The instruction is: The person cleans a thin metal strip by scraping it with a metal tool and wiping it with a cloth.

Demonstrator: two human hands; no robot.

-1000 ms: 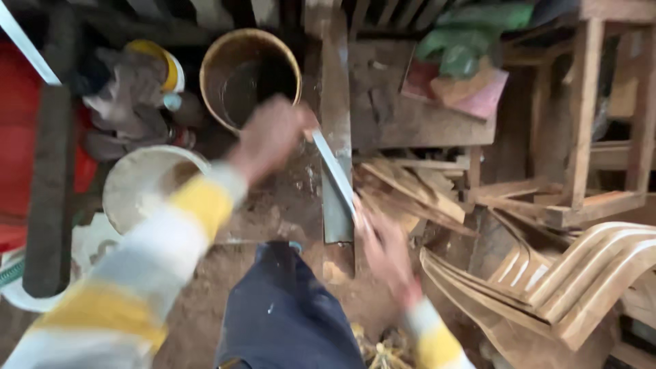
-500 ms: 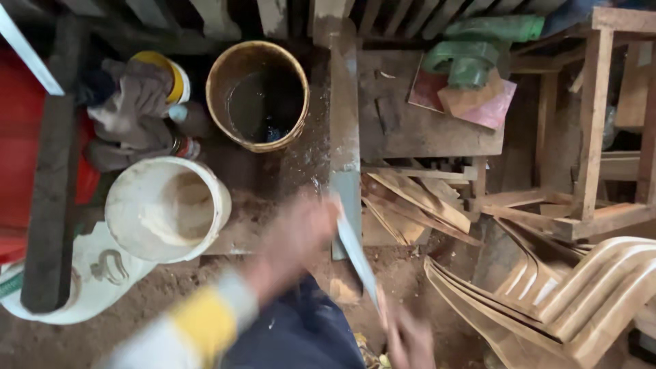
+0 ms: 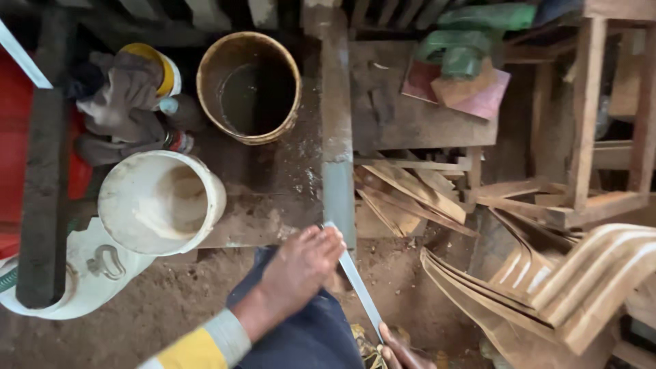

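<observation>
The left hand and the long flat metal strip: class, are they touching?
Touching. The head view shows the left hand with its fingers laid on the upper end of the flat metal strip, no gap between them.

Thin grey metal strip point(image 3: 360, 287), slanted diagonally, pinched at both ends above dirt floor.

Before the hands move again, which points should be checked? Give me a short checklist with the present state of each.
1. Left hand rests on the upper end of the thin metal strip: ok.
2. Right hand at the strip's lower end: ok, but mostly out of frame.
3. Firmness of both grips: cannot tell.
4. White bucket apart from the strip: ok.
5. Sharpness of the strip's edge: cannot tell.
</observation>
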